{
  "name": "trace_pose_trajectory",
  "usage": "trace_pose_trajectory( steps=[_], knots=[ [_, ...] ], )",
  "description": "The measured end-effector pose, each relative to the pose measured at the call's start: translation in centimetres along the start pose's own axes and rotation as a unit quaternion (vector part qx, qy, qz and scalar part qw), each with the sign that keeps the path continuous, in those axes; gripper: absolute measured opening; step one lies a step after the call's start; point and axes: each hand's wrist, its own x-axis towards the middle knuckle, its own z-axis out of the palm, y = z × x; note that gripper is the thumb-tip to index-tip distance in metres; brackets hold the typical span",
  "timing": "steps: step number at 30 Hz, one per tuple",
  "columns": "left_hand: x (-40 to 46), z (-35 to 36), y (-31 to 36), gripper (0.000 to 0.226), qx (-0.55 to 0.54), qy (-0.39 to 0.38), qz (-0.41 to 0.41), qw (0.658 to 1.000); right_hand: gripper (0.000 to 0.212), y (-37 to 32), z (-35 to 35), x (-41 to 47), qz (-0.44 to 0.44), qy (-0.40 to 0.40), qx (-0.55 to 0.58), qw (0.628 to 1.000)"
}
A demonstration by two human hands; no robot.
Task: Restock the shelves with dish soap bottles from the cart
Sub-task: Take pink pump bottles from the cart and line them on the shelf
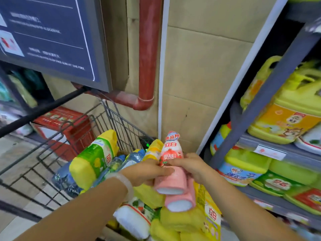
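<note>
Pink dish soap bottles [174, 173], a pair, grasped by left hand [149, 171] and right hand [192, 166] over cart [111, 122] heaped with yellow bottles [93, 159].

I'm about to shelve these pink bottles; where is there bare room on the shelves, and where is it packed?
Little shows free. The upper shelf is filled by yellow jugs; only a dark gap by the post, left of them, looks open. The lower shelf is packed with jugs edge to edge. The cart is heaped too. Both hands hold the pink bottles.
</note>
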Motion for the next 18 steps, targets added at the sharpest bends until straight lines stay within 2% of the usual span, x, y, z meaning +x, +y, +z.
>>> trace_pose_trajectory(
  steps=[1,3,5,7,9,11,14,16,18],
  knots=[
    [-0.2,-0.1,0.4,0.022,-0.077,-0.036,-0.002,0.996,0.023,-0.1,-0.2,-0.2,-0.012,-0.019,0.022,1.0],
    [-0.1,-0.6,1.0,0.021,-0.157,-0.064,0.021,0.985,0.023,-0.6,-0.5,-0.8,-0.045,-0.047,0.053,0.996],
    [0.0,-0.8,1.4,0.026,-0.143,-0.05,0.05,0.987,0.021,-1.1,-1.0,-1.2,-0.074,-0.055,0.046,0.995],
    [0.1,-1.0,1.5,0.03,-0.101,-0.018,0.056,0.993,0.018,-1.2,-1.7,-1.4,-0.086,-0.016,-0.016,0.996],
    [-0.1,-1.4,1.3,0.036,-0.072,0.012,0.049,0.996,0.034,-0.5,-2.7,-0.9,-0.065,0.068,-0.196,0.976],
    [-0.7,-2.1,0.9,0.048,-0.055,0.032,0.039,0.997,0.057,0.3,-3.1,-1.0,0.009,0.09,-0.323,0.942],
    [-1.3,-3.2,0.0,0.051,-0.044,0.054,0.024,0.997,0.07,1.6,-1.6,-1.6,0.116,0.041,-0.352,0.928],
    [-1.7,-3.6,-0.4,0.046,-0.052,0.068,0.019,0.996,0.084,2.5,-0.3,-1.2,0.108,0.031,-0.385,0.916],
    [-1.9,-3.8,-0.5,0.044,-0.056,0.076,0.022,0.995,0.111,4.1,0.3,0.9,0.1,0.052,-0.437,0.892]
  ],
)
